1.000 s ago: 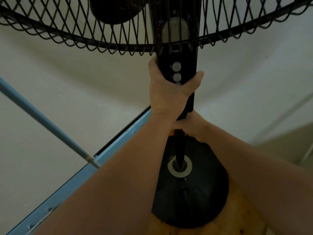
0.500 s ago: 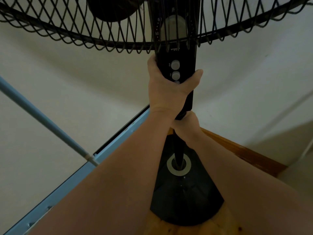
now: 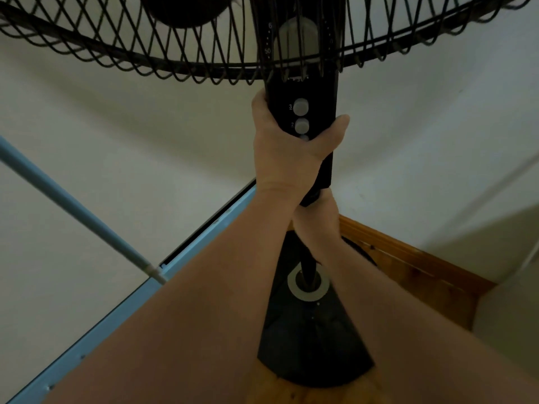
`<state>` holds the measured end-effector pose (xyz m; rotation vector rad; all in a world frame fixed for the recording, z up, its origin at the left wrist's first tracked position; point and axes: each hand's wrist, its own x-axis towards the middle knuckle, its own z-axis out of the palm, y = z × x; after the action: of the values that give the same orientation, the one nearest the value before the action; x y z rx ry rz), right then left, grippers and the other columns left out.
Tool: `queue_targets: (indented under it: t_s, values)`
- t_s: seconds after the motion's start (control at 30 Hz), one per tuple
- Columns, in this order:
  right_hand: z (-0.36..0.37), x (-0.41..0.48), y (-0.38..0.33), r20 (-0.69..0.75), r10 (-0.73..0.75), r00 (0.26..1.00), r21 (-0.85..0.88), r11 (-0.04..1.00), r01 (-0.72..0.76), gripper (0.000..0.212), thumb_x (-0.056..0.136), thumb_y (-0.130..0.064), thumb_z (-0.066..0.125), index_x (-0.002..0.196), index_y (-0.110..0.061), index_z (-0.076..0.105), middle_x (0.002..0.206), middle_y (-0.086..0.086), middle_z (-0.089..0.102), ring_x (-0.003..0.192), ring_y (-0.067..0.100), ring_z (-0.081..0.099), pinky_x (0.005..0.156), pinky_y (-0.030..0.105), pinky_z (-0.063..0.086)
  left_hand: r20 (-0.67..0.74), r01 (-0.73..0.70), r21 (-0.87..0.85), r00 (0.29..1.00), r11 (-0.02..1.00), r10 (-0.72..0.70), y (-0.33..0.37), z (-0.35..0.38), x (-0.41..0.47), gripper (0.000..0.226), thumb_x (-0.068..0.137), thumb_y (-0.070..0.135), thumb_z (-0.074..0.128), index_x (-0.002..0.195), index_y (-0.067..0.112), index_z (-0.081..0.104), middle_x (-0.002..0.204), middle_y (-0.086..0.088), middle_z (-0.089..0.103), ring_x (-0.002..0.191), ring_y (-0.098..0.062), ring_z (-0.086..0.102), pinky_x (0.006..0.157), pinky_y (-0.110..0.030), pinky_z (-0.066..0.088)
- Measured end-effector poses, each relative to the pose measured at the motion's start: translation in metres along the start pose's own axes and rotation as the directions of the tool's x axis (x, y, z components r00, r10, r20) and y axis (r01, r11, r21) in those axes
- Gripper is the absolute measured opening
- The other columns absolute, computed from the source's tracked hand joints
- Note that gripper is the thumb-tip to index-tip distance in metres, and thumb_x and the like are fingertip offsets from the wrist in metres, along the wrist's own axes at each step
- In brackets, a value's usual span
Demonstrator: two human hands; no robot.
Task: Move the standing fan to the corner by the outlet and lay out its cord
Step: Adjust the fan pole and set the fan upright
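In the head view, the only one here, you look down the standing fan (image 3: 303, 91) from just behind its wire grille (image 3: 204, 53). Take the fan's round black base (image 3: 312, 345) as your marker.

Straight above the base, your left hand (image 3: 285, 153) wraps the black control column, thumb on one edge and fingers round the far side, just under the two grey buttons (image 3: 301, 116). Your right hand (image 3: 316, 223) sits directly below it, curled round the thin pole (image 3: 307, 266) where it leaves the column. Both hands hold the fan; neither is free.

The base lies over the wooden floor (image 3: 306, 395). Whether it rests on the boards or hangs just clear of them cannot be told from this angle. To the left of the base runs a pale blue frame (image 3: 116, 316), with a blue rod (image 3: 73, 211) slanting down to meet it. Behind and to the right of the base runs a wooden skirting board (image 3: 408, 266) at the foot of the white wall (image 3: 437, 141).

By my reading, the carrying part is close to done: the base already sits near where the frame and the skirting converge. What is left is to set the fan down square, let go, and lay out the cord. Neither the cord nor the outlet shows here, so you cannot yet confirm this is the right corner.
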<state>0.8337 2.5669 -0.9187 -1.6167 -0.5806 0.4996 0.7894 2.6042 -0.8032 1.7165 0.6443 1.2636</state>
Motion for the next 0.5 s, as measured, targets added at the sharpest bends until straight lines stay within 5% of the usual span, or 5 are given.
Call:
queue_targets:
  t_s: [0.1, 0.2, 0.3, 0.5]
  values:
    - [-0.029, 0.019, -0.008, 0.280, 0.019, 0.960, -0.208, 0.977, 0.041, 0.022, 0.067, -0.038, 0.077, 0.081, -0.034, 0.060, 0.073, -0.018, 0.066, 0.066, -0.004, 0.060, 0.056, 0.016, 0.047, 0.008, -0.004, -0.006, 1.000, 1.000, 0.004, 0.000, 0.001, -0.001, 0.087, 0.065, 0.031, 0.091, 0.134, 0.018, 0.041, 0.106, 0.020, 0.059, 0.096, 0.008, 0.061, 0.077, -0.018, 0.058]
    - [-0.040, 0.034, -0.022, 0.460, 0.047, 0.887, -0.311, 0.944, 0.111, 0.016, 0.081, -0.024, 0.076, 0.091, -0.031, 0.064, 0.097, -0.002, 0.068, 0.093, 0.012, 0.065, 0.077, 0.024, 0.053, 0.005, 0.000, -0.008, 1.000, 1.000, 0.000, 0.000, 0.001, 0.000, 0.087, 0.065, 0.030, 0.092, 0.135, 0.019, 0.041, 0.107, 0.019, 0.059, 0.097, 0.006, 0.061, 0.080, -0.023, 0.059]
    - [-0.035, 0.030, -0.027, 0.457, 0.056, 0.888, -0.217, 0.975, 0.051, 0.010, 0.080, -0.005, 0.073, 0.083, -0.014, 0.069, 0.093, 0.016, 0.069, 0.092, 0.032, 0.067, 0.084, 0.047, 0.058, 0.010, -0.005, -0.005, 1.000, 1.000, 0.005, -0.002, 0.002, 0.000, 0.087, 0.065, 0.032, 0.091, 0.134, 0.019, 0.041, 0.106, 0.020, 0.059, 0.096, 0.006, 0.062, 0.079, -0.022, 0.059]
    - [-0.033, 0.015, -0.031, 0.354, 0.139, 0.925, -0.177, 0.981, -0.079, 0.020, 0.078, 0.000, 0.071, 0.096, 0.008, 0.067, 0.101, 0.027, 0.068, 0.095, 0.040, 0.066, 0.087, 0.054, 0.055, 0.012, -0.002, -0.007, 1.000, 1.000, 0.002, -0.001, 0.001, -0.001, 0.090, 0.065, 0.031, 0.091, 0.137, 0.017, 0.039, 0.106, 0.022, 0.058, 0.098, 0.005, 0.062, 0.082, -0.027, 0.060]
